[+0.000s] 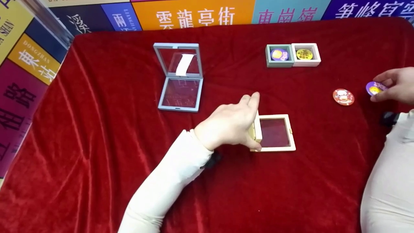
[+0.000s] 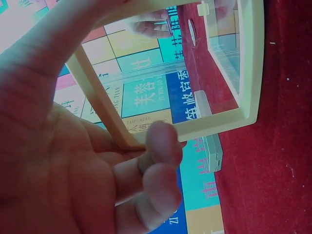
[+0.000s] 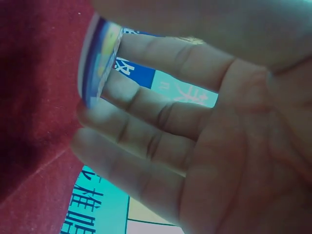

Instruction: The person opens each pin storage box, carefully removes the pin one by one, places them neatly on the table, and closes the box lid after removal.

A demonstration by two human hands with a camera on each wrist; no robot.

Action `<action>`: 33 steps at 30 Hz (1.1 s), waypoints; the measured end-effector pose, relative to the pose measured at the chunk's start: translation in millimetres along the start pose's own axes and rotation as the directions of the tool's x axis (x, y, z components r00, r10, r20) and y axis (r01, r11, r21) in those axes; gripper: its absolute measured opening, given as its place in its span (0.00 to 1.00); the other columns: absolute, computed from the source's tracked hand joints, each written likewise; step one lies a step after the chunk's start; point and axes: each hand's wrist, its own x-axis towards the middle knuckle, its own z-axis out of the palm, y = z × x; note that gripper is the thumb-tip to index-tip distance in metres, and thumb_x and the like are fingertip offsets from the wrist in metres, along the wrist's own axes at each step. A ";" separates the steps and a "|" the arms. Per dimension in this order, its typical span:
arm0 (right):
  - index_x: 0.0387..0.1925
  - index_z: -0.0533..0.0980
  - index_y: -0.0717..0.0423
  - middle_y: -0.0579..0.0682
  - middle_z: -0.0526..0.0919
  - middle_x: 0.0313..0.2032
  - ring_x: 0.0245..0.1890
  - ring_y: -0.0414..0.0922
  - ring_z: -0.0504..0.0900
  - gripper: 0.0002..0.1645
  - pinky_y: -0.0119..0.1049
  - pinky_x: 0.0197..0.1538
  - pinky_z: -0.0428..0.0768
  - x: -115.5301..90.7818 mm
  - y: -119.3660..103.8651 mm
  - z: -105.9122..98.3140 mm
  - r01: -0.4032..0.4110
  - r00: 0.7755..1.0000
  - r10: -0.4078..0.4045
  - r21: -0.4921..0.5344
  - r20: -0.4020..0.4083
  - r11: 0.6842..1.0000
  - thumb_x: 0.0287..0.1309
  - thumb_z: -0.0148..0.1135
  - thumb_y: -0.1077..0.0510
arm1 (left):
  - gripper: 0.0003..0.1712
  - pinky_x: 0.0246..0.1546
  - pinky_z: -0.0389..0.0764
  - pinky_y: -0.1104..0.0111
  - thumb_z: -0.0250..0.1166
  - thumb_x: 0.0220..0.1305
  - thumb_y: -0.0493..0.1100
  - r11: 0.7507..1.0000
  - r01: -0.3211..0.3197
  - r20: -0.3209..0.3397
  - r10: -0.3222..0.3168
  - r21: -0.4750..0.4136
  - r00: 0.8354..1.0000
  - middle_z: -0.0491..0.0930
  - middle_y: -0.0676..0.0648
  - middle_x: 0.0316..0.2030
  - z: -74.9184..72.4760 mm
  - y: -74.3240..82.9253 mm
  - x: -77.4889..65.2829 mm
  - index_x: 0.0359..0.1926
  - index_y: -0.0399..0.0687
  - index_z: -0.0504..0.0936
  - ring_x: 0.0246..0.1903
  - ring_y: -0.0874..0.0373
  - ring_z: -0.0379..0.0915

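"So, what are your hands holding right now?"

"Your left hand [image 1: 228, 126], near the middle of the frame, grips the raised half of a cream case [image 1: 292, 132] between thumb and fingers. Its other half lies flat on the red-draped bench [image 1: 275, 194], just right of your hand, and the cloth shows through its clear window."

"And your right hand [image 1: 401, 85]?"

"At the right edge of the frame, it pinches a round purple badge [image 1: 373, 89] between thumb and fingertips. You have a red badge [image 1: 343, 97] lying just to the left of that one, apart from it."

"What else do you have out?"

"Upper right, a green box [image 1: 279, 65] and a white box [image 1: 305, 64] stand touching; another purple badge [image 1: 275, 54] sits in the green one, a yellow badge [image 1: 304, 54] in the white. Upper middle, left of centre, your blue case [image 1: 192, 77] stands open, one half raised, one flat. Behind everything, along the top, runs a panel of coloured blocks [image 1: 242, 13] with lettering."
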 end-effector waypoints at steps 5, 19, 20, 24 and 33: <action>0.49 0.67 0.82 0.43 0.78 0.20 0.20 0.21 0.64 0.35 0.21 0.27 0.64 6.2 4.6 3.4 0.002 1.000 -0.002 -0.094 0.001 0.996 0.43 0.70 0.62 | 0.72 0.48 0.80 0.62 0.74 0.37 0.69 1.000 0.004 0.008 -0.003 -0.012 1.000 0.62 0.43 0.67 0.2 -0.2 0.1 0.73 0.39 0.44 0.48 0.52 0.79; 0.49 0.69 0.77 0.57 0.78 0.27 0.21 0.24 0.63 0.36 0.27 0.30 0.61 8.4 3.2 11.2 -0.034 0.997 0.045 -0.164 0.059 0.986 0.46 0.71 0.55 | 0.72 0.49 0.80 0.64 0.74 0.37 0.68 1.000 0.006 0.015 -0.006 -0.024 1.000 0.62 0.43 0.66 -0.6 0.8 -0.1 0.73 0.39 0.44 0.46 0.54 0.79; 0.50 0.69 0.77 0.60 0.77 0.29 0.21 0.24 0.62 0.37 0.27 0.31 0.61 8.5 3.5 11.6 -0.034 0.997 0.045 -0.168 0.061 0.985 0.46 0.71 0.54 | 0.72 0.49 0.80 0.64 0.74 0.37 0.68 1.000 0.005 0.015 -0.005 -0.024 1.000 0.62 0.43 0.66 -0.5 0.9 0.0 0.73 0.39 0.44 0.45 0.54 0.79; 0.48 0.70 0.75 0.64 0.76 0.31 0.21 0.26 0.62 0.36 0.30 0.33 0.62 8.7 3.2 14.8 -0.039 0.999 0.044 -0.185 0.021 0.982 0.45 0.72 0.53 | 0.72 0.47 0.80 0.64 0.74 0.37 0.68 1.000 0.000 0.012 0.000 -0.022 1.000 0.62 0.43 0.65 0.1 1.2 -0.1 0.73 0.39 0.44 0.44 0.54 0.79; 0.48 0.71 0.74 0.67 0.76 0.32 0.28 0.45 0.69 0.36 0.38 0.36 0.63 8.5 -2.2 17.3 -0.060 0.998 0.061 -0.208 -0.005 0.976 0.42 0.73 0.53 | 0.72 0.49 0.80 0.63 0.74 0.38 0.68 1.000 -0.005 0.006 0.005 -0.027 1.000 0.61 0.42 0.68 0.8 0.6 0.2 0.73 0.39 0.44 0.48 0.53 0.78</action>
